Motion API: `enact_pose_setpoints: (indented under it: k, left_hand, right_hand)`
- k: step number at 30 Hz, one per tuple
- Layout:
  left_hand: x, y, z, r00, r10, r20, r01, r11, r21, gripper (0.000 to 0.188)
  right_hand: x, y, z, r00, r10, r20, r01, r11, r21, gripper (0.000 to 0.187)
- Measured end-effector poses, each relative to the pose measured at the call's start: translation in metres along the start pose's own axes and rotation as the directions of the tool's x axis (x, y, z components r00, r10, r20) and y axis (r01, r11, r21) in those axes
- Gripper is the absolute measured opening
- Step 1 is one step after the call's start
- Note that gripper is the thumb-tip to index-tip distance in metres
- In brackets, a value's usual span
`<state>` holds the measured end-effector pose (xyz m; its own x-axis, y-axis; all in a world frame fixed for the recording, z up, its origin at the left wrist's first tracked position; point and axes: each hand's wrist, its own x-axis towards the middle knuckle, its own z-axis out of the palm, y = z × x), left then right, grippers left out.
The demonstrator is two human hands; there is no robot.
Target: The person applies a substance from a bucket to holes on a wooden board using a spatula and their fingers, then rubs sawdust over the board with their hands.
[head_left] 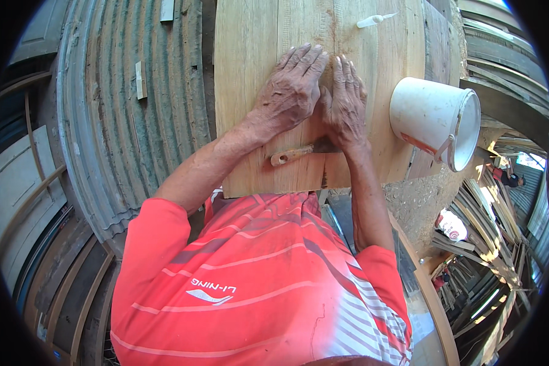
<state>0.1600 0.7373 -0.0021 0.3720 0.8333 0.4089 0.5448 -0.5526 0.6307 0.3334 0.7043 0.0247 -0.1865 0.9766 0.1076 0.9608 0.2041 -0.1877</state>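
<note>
Plainly, near edge: the wooden panel [244, 67] ends close against the red shirt [244, 268], leaving little room there
Left edge: a bare strip of panel lies beyond the left hand [294, 85], then a dark gap, then corrugated sheets [146, 116] bearing thin wood offcuts [141, 80]
Right edge: a greyish board [438, 49] runs alongside; the white bucket [421, 110] blocks this side, near the right hand [348, 104] but apart, rim facing outward
Far side: open wood on both sides of a reddish-brown streak [333, 27]; a small white bottle [370, 21] lies right of it
Hands on panel: both rest on its middle, just beside each other, fingers drawn together rather than spread; whether anything is under the palms I cannot tell
Scraper: its wooden handle [291, 155] lies near the near edge, dark blade reaching toward the right wrist
Beyond, right: stacked timber [500, 244] and a white sack [451, 225]
</note>
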Motion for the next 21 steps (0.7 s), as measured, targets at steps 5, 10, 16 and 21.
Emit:
enact_pose_setpoints:
  k: [5,10,16,21]
  left_hand:
    - [0.004,0.002,-0.003,1.0,-0.001,0.021,0.001,0.999,-0.032,0.054]
    - [0.005,0.001,-0.002,1.0,-0.003,0.012,0.003,1.0,-0.024,0.055]
    - [0.007,0.002,-0.003,1.0,0.01,0.029,-0.01,1.0,-0.021,0.054]
    - [0.006,0.002,-0.004,1.0,0.001,0.03,0.0,1.0,-0.031,0.052]
  right_hand:
    - [0.011,0.0,0.029,0.994,0.103,-0.037,-0.107,0.986,-0.127,0.073]
    - [0.013,-0.001,0.015,0.999,0.039,0.011,-0.038,0.996,-0.075,0.073]
    - [0.012,0.005,0.03,0.997,0.014,-0.082,-0.009,0.998,0.06,0.072]
    - [0.02,0.009,0.028,0.995,0.045,-0.091,-0.051,0.997,-0.059,0.073]
